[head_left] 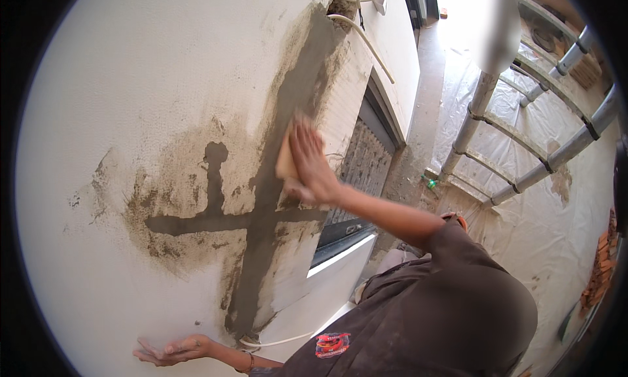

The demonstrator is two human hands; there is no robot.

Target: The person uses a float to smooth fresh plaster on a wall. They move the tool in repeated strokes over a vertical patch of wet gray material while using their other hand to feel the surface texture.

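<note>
My right hand [309, 161] is pressed on a pale beige sponge [284, 158] against the wall, at the edge of a band of wet grey mortar [268, 187]. The sponge is partly covered by my fingers, and both are slightly blurred. Across the white wall [131, 102] the mortar makes a long upright strip, crossed by a shorter horizontal strip [176, 224] with a small stub rising from it. Down at the lower left, my left hand [173, 351] is open and holds nothing, its fingers stretched out close to the wall. Brown smears surround the strips.
White cables [366, 40] hang from a hole at the strip's top; another cable [288, 341] comes out at its foot. Right of the mortar is a dark-framed opening [366, 148]. A metal ladder [517, 135] stands on plastic sheeting [556, 213]; bricks [598, 266] lie at the far right.
</note>
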